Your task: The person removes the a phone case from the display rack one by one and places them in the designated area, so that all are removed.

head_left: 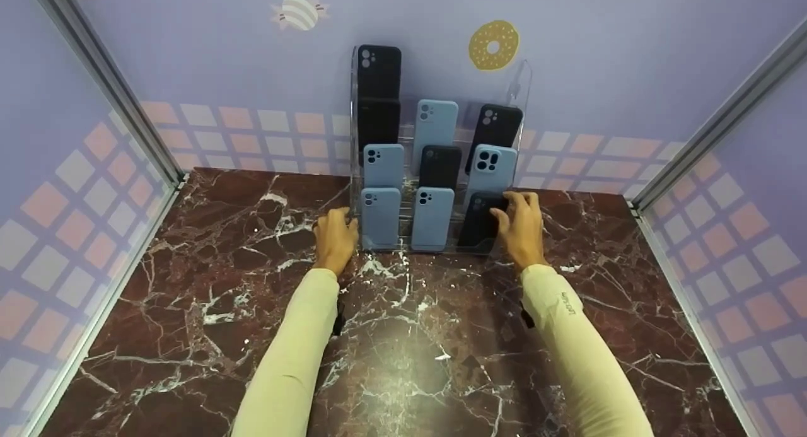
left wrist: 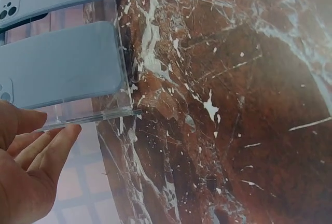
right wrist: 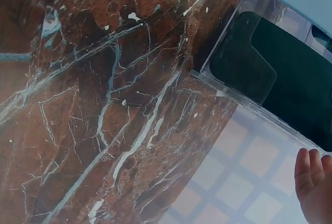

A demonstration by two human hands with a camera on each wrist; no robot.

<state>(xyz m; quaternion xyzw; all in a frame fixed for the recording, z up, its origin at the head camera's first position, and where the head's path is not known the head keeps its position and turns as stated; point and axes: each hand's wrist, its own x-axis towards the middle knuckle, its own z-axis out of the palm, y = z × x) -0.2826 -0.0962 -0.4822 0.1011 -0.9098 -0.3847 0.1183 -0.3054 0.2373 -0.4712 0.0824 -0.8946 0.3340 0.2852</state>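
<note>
A clear tiered display stand stands against the back wall, holding several phone cases in three columns. My left hand grips its left side panel, with the thumb on one face and the fingers on the other in the left wrist view. A light blue case lies just beside that panel's edge. On the right side, my right hand holds the stand's side edge near a black case in the front row. Only that hand's fingertips show in the right wrist view; its thumb is hidden there.
Brown marble-patterned tabletop spreads in front and to both sides of the stand. A purple back wall with printed tiles and sweets rises behind. Grey metal corner posts edge the side panels.
</note>
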